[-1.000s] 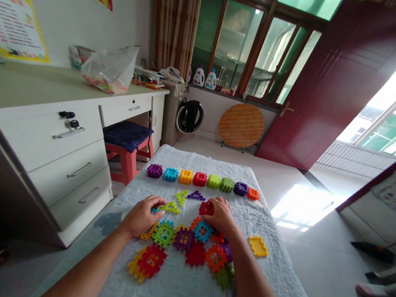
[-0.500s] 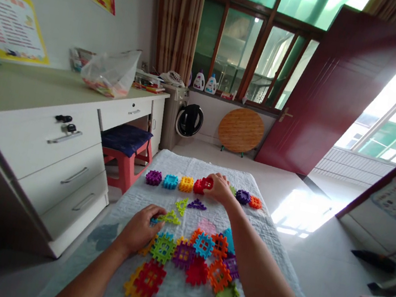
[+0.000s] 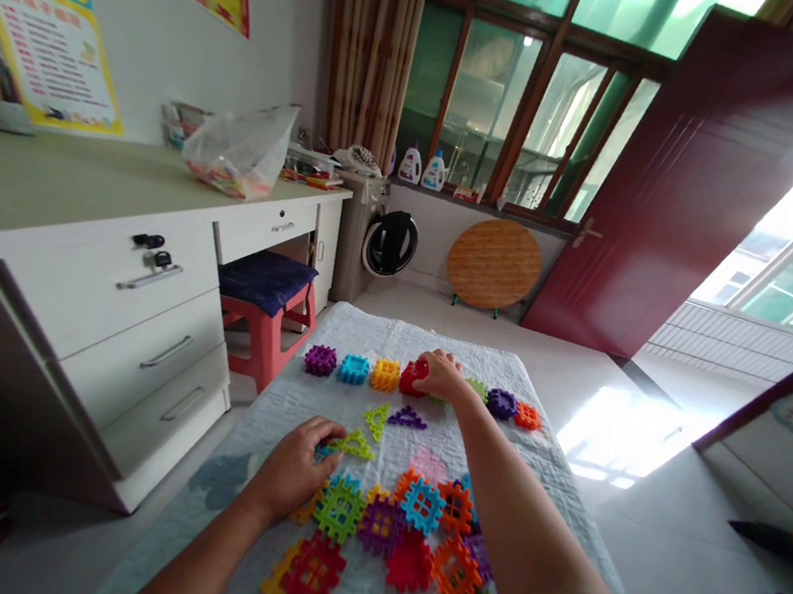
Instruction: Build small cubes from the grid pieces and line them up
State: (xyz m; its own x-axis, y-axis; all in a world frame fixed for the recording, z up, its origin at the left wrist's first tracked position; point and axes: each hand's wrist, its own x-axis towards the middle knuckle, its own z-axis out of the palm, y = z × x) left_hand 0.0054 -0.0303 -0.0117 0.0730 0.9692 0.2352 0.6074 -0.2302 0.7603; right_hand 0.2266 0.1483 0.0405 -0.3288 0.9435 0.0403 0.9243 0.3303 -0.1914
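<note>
Near the far edge of the cloth-covered table stands a row of toothed plastic building blocks, among them a purple block (image 3: pixel 320 359), a blue block (image 3: pixel 354 368) and a yellow block (image 3: pixel 386 373). My right hand (image 3: pixel 442 376) is closed on a red block (image 3: pixel 412 377) in this row, its fingertips partly hidden. My left hand (image 3: pixel 300 463) rests lower left, fingers curled over a mostly covered blue piece (image 3: pixel 323 448). A lime triangle piece (image 3: pixel 355 444) touches its fingertips. Another lime triangle (image 3: pixel 376 420) and a purple triangle (image 3: pixel 408 418) lie between the hands.
Loose square pieces, including a green one (image 3: pixel 340 508) and an orange one (image 3: pixel 456 572), are heaped close to me. A dark navy block (image 3: pixel 501 403) and an orange block (image 3: pixel 528 416) end the row. A desk (image 3: pixel 86 286) and stool (image 3: pixel 269 286) stand at left.
The view has swung slightly, so everything sits further right. My right hand has shifted a little left against the row, at the red block. My left hand stays by the lime triangle.
</note>
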